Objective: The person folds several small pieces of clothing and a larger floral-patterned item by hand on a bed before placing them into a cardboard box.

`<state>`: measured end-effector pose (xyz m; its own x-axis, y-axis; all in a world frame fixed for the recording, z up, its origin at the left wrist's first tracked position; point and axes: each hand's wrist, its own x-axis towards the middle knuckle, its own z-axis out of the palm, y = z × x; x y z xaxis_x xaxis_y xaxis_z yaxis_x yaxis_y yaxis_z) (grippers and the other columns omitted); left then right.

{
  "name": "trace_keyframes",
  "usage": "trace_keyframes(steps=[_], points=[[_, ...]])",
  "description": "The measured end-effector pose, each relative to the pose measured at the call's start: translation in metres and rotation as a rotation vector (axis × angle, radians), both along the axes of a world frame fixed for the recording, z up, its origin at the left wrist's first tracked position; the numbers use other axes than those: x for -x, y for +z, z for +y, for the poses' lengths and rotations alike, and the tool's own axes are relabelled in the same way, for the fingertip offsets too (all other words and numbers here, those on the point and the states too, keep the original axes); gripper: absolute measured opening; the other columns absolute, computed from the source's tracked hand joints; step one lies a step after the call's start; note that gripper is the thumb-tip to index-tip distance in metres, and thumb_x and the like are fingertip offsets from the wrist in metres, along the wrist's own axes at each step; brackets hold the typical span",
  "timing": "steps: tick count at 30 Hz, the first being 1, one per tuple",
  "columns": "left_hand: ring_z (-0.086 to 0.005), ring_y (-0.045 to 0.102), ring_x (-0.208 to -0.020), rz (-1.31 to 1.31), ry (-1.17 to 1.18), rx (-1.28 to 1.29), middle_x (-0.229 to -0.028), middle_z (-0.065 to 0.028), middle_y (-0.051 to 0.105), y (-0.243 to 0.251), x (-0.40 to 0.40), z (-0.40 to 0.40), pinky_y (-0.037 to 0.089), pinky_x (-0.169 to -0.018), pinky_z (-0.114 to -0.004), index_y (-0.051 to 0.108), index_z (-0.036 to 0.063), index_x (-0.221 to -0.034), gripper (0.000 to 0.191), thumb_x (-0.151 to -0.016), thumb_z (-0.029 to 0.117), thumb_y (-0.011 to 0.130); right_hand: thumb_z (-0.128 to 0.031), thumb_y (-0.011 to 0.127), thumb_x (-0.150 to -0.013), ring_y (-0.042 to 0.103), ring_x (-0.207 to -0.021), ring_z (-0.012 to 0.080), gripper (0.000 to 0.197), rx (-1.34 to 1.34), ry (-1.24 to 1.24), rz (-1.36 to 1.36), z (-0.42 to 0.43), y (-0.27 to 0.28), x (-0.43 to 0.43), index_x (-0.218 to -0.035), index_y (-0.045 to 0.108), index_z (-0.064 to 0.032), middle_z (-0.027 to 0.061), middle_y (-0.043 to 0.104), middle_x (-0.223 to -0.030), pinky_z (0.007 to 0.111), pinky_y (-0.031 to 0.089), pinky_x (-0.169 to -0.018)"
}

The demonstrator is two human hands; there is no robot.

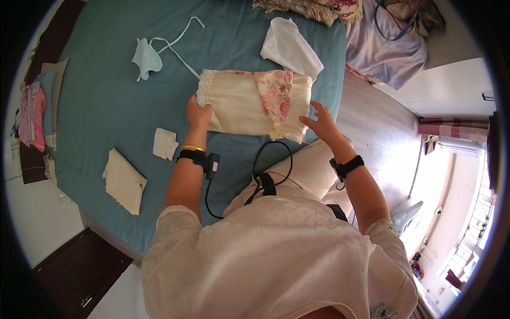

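A folded cream cloth [235, 101] with a lace edge at its left end lies on the bed in front of me. A pink floral piece [275, 93] shows across its right part. My left hand [199, 113] grips the lace-edged left end, with the thumb on top and the fingers partly hidden. At the right end, my right hand [322, 121] has its thumb and fingers apart beside the cloth's edge and holds nothing.
The teal bed sheet [103, 99] carries a pale blue mask-like cloth piece with straps [147, 60], a white cloth [289, 44], a small folded cloth [165, 143] and a cream cloth piece [125, 182]. Fringed fabric [306, 10] lies at the far edge. Folded textiles [34, 113] are stacked at the left.
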<state>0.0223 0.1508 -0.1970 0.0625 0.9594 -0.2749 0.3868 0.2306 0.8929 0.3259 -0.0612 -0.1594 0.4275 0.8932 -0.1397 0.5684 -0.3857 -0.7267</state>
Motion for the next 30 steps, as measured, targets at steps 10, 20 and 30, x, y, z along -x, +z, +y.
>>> trace_keyframes(steps=[10, 20, 30], points=[[-0.0364, 0.016, -0.131, 0.605, -0.707, -0.616, -0.14, -0.0189, 0.023, 0.013, -0.106, -0.116, 0.009, -0.101, -0.06, 0.028, 0.0024, -0.133, 0.071, -0.08, 0.042, 0.053, -0.026, 0.069, -0.075, 0.054, -0.098, 0.0223, 0.056, 0.284, -0.283, 1.116, 0.01, -0.036, -0.002, -0.118, 0.04, -0.0032, 0.0104, 0.053, -0.108, 0.04, 0.046, -0.081], [-0.0289, 0.032, -0.126, -0.201, -0.878, 0.073, -0.138, -0.0157, 0.029, 0.022, -0.08, -0.092, 0.027, -0.101, -0.038, 0.014, 0.0, -0.138, 0.072, -0.088, 0.04, 0.047, -0.009, 0.062, -0.076, 0.059, -0.078, 0.017, 0.038, 0.158, -0.202, 1.211, 0.008, -0.003, 0.019, -0.111, 0.047, -0.001, 0.0076, 0.057, -0.096, 0.031, 0.051, -0.063], [-0.0261, 0.049, -0.11, -0.314, -0.621, -0.407, -0.127, -0.013, 0.043, 0.051, -0.047, -0.151, 0.038, -0.093, -0.033, 0.022, 0.0001, -0.135, 0.074, -0.083, 0.037, 0.058, -0.01, 0.056, -0.079, 0.056, -0.071, 0.0127, 0.042, 0.018, 0.086, 0.645, 0.051, 0.088, 0.099, -0.118, 0.044, 0.001, 0.008, 0.058, -0.089, 0.024, 0.044, -0.055]])
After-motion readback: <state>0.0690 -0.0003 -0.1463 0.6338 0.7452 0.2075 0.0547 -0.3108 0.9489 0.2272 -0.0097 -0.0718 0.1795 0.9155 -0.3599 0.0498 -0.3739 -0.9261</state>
